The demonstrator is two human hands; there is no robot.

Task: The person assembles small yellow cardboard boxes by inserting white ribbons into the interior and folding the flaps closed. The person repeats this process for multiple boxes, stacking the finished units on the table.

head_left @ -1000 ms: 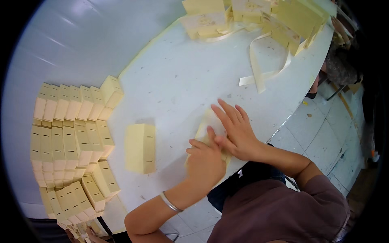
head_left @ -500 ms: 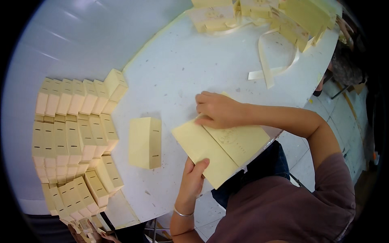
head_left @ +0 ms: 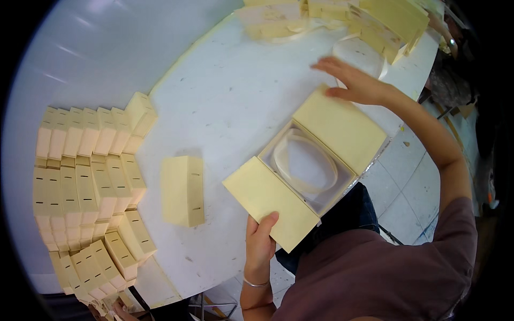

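A pale yellow box [head_left: 278, 211] lies before me near the table's edge, its two cover flaps spread to either side. Inside its whitish interior a cream ribbon [head_left: 280, 160] lies curled in a loop. My left hand [head_left: 261, 238] grips the near-left flap, thumb on top and fingers underneath. Above the far-right flap [head_left: 342, 125] my right hand [head_left: 350, 83] hovers, fingers stretched out and holding nothing; it is slightly blurred. Left of the opened box, a closed pale yellow box [head_left: 179, 190] with two dark slots stands on the table.
Stacked pale yellow boxes [head_left: 72, 184] with slots fill the table's left side. More boxes [head_left: 332, 10] and a loose ribbon [head_left: 383, 69] lie at the far right. Other people's hands show at lower left [head_left: 120, 310] and upper right [head_left: 439, 27].
The box's covers have been opened, revealing the ribbon inside. My right hand has moved up and to the right with its flap and off it. My left hand stays on the other flap.
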